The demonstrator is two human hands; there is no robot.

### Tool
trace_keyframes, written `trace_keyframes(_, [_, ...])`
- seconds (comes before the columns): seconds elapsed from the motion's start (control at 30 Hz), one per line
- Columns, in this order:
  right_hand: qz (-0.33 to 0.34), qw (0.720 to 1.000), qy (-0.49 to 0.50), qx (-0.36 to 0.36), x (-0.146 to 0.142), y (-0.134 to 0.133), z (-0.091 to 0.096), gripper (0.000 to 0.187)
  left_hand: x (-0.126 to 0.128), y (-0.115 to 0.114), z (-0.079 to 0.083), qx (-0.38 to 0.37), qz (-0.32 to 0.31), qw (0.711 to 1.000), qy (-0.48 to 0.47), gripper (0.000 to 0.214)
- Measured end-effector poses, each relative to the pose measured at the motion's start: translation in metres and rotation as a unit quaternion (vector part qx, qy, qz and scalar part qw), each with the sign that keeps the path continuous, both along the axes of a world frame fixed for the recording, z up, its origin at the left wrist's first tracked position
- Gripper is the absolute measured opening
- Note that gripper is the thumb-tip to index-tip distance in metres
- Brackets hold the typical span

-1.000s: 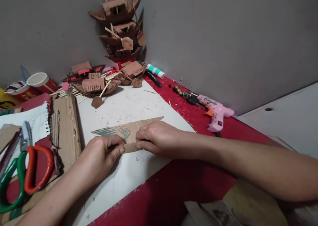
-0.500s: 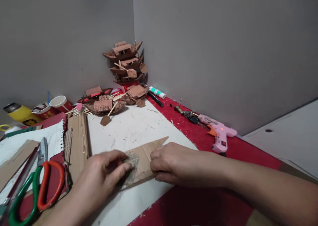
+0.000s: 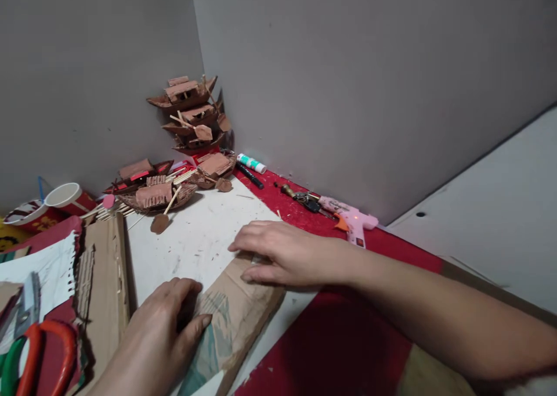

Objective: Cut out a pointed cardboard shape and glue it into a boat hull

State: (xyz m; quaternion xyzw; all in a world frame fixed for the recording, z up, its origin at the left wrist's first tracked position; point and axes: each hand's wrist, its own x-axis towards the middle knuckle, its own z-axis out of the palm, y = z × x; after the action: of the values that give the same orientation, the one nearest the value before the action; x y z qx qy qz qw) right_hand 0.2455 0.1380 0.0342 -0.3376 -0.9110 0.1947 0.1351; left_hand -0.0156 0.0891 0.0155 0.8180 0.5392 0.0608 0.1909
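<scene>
A brown cardboard strip (image 3: 237, 312) with a green-printed patch lies on the white board (image 3: 195, 239), running from the middle down toward the near edge. My right hand (image 3: 278, 254) lies on its far end, fingers stretched out and pointing left. My left hand (image 3: 163, 323) presses on the strip's left side with the thumb on the printed patch and the fingers extended.
Small brown cardboard boat models (image 3: 189, 114) are stacked in the wall corner, more boats (image 3: 154, 193) in front. A pink glue gun (image 3: 350, 219), keys (image 3: 302, 197), black marker (image 3: 249, 175) and glue stick (image 3: 251, 163) lie on the red cloth. Scissors (image 3: 32, 349), cardboard pieces (image 3: 102, 280) and paper cups (image 3: 65, 197) sit at left.
The cardboard strip has turned from lying across to pointing toward me. Both hands shifted with it, my right hand flattening on its far end. The view swung left and down.
</scene>
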Motion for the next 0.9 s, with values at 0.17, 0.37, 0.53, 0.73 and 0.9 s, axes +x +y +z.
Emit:
trace_keyframes(0.17, [0.034, 0.996, -0.076, 0.020, -0.001, 0.012, -0.008, 0.044, 0.005, -0.002, 0.003, 0.009, -0.010, 1.000, 0.016, 0.015])
trace_keyframes(0.37, [0.030, 0.993, -0.111, -0.030, 0.000, 0.006, -0.002, 0.043, 0.008, -0.002, 0.005, -0.035, 0.001, 0.999, 0.016, 0.014])
trace_keyframes(0.53, [0.041, 0.989, -0.120, -0.077, -0.005, 0.003, 0.000, 0.037, 0.007, -0.006, 0.005, -0.088, -0.014, 0.996, 0.002, 0.014])
trace_keyframes(0.73, [0.060, 0.983, -0.104, -0.139, -0.011, 0.002, 0.000, 0.031, 0.008, -0.009, 0.010, -0.130, -0.033, 0.991, -0.030, 0.010])
trace_keyframes(0.9, [0.091, 0.977, -0.064, -0.183, -0.018, 0.004, -0.008, 0.020, 0.011, -0.004, 0.013, -0.181, -0.023, 0.983, -0.016, 0.022])
